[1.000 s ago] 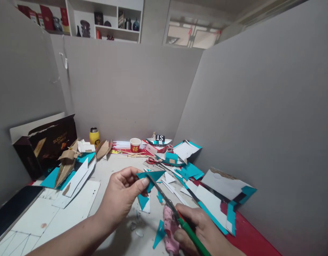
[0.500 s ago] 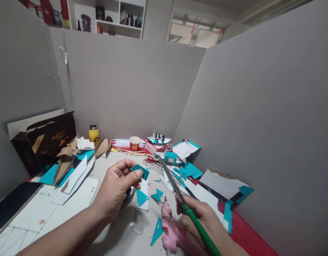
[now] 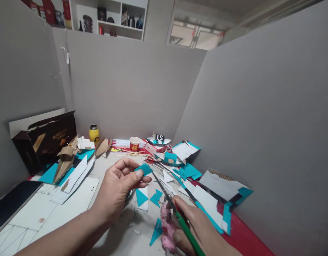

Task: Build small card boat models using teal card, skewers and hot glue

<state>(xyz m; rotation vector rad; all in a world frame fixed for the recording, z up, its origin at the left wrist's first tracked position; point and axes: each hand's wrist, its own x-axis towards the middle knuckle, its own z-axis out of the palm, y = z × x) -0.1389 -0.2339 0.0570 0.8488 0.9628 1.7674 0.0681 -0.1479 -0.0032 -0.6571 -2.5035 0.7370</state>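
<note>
In the head view, I take the pink glue gun [image 3: 168, 234] as my landmark. Much of it is hidden: my right grip [image 3: 196, 224] and the scissors [image 3: 189, 231] cover its right side, and its near end runs close to the bottom edge. Beyond it and to its left, above the surface [image 3: 137, 245], is the small teal piece [image 3: 144, 169], partly covered by my thumb. A dark rounded thing [image 3: 130, 195] peeks out beneath my left grip [image 3: 121, 181], too hidden to name. The blade tips end at the teal piece's right corner; whether they touch it, or how far they are parted, I cannot tell.

My left forearm comes in from the lower left, palm turned inward; that grip is closed in a pinch, thumb on top of the teal piece and fingers curled behind. My right grip, just right of the glue gun, is wrapped around the green scissor handle, blades slanting away and leftward; some of its fingers are out of sight. A pointed teal scrap [image 3: 155, 233] lies just left of the glue gun.
</note>
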